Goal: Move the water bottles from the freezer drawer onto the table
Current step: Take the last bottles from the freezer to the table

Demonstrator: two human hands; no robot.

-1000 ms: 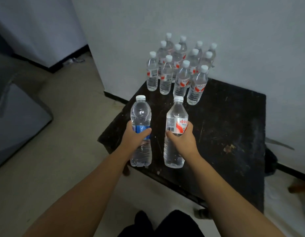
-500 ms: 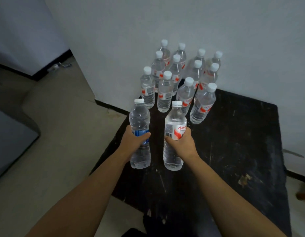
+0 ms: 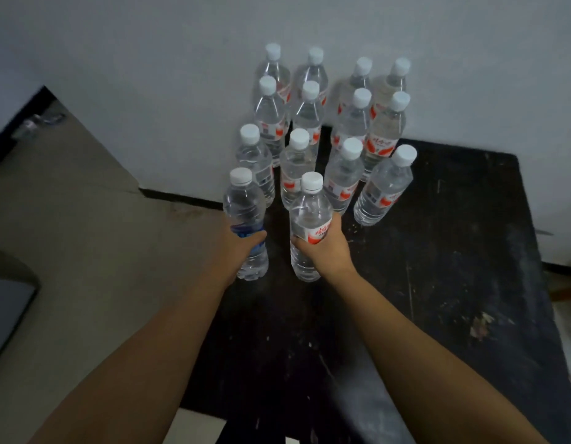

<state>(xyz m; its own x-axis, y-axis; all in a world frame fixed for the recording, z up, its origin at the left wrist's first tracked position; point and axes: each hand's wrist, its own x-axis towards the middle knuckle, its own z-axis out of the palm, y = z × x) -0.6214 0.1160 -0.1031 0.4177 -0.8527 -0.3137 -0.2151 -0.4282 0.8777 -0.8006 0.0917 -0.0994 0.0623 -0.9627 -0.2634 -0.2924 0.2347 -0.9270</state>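
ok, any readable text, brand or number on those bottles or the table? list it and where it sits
Red-label bottle in the right hand: red script on a white label, too blurred to read.
Blue-label bottle in the left hand: label mostly covered, no text legible.
Standing bottles: red and white labels with red script, too blurred to read.
Table: no text.

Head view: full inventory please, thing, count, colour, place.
standing bottles: twelve, clear with white caps, mostly red-white labels, rows at the table's far edge by the wall
blue-label bottle: one, clear, white cap, held at the table's left edge
red-label bottle: one, clear, white cap, held in front of the rows
table: one, black, scuffed, against the wall
wall: one, pale grey, behind the table
floor: beige, left of the table
left hand: grips the blue-label bottle
right hand: grips the red-label bottle
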